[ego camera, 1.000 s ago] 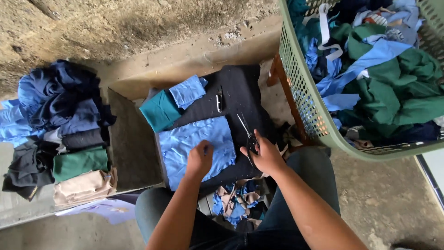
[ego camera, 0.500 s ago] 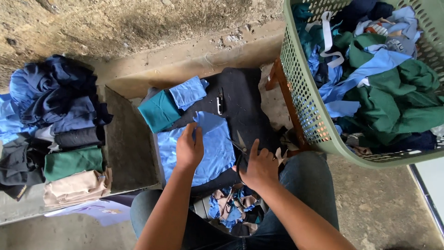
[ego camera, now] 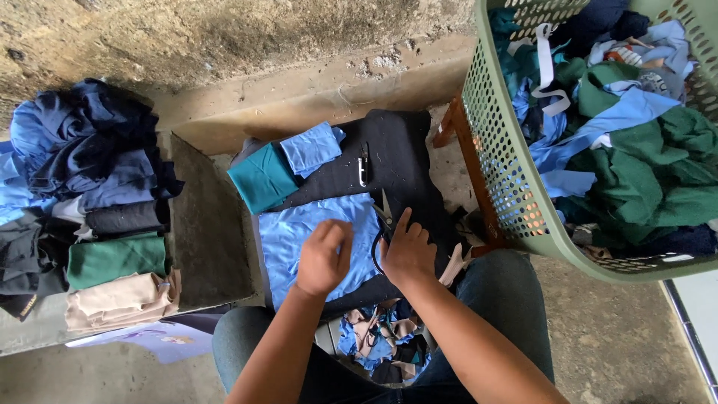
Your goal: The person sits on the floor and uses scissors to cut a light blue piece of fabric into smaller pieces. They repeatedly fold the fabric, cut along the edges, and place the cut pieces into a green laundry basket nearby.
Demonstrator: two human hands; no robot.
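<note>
A light blue cloth (ego camera: 299, 233) lies flat on a black cloth-covered board (ego camera: 400, 150) in front of my knees. My left hand (ego camera: 323, 258) rests on the blue cloth's right part, fingers curled onto the fabric. My right hand (ego camera: 407, 251) is just beside it, closed around the black handles of scissors (ego camera: 384, 218). The scissor blades point away from me at the cloth's right edge. A folded teal piece (ego camera: 262, 178) and a folded light blue piece (ego camera: 310, 147) sit at the board's far left corner. A small black and silver tool (ego camera: 363, 166) lies on the black cloth.
A green perforated laundry basket (ego camera: 501, 172) full of green and blue fabric stands at the right on a wooden stool. Stacked folded clothes (ego camera: 105, 202) fill the ledge on the left. Fabric scraps (ego camera: 381, 344) lie between my knees. A rough concrete wall runs behind.
My left hand slid from the middle of the blue cloth toward its right edge and curled its fingers. My right hand came in beside it with the scissors.
</note>
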